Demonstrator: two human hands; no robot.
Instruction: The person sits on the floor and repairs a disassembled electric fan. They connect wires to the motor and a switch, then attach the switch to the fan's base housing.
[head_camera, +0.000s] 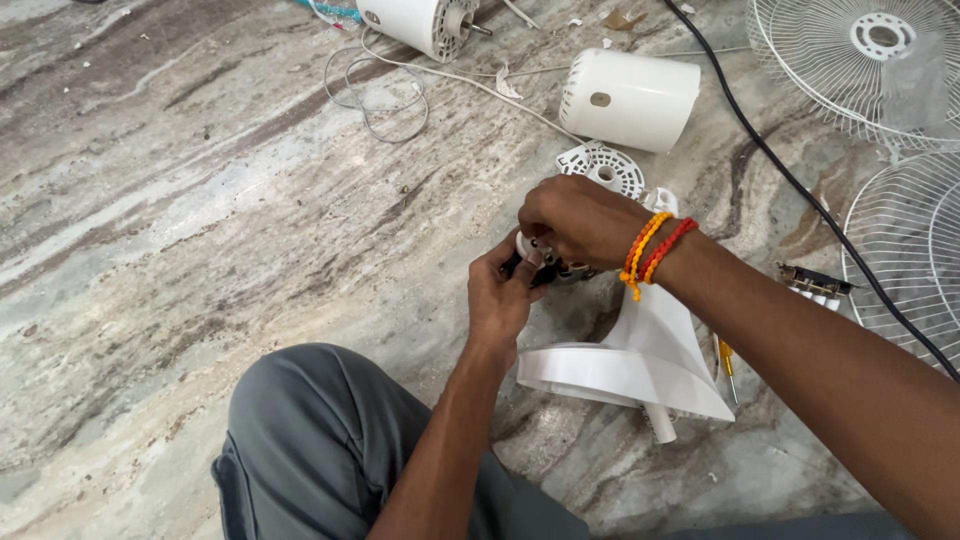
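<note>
Holding: we steady a small dark switch block (545, 265) at the top of the white fan stand base (640, 370), which lies tipped on the stone floor (200, 200).
Left hand (497, 300): grip pinching the block from below, bracing it.
Right hand (580, 220): fingers curled over it from above, pressed together on its top.
Nearby: vented white disc (600, 168), motor cover (630, 98), fan motor (420, 22), wire grilles (860, 60), black cable (800, 185), yellow-handled screwdriver (727, 362).

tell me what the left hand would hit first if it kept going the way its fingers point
Probably the right hand, closed just above the left hand over the small dark part both hold; depth is hard to judge.
</note>
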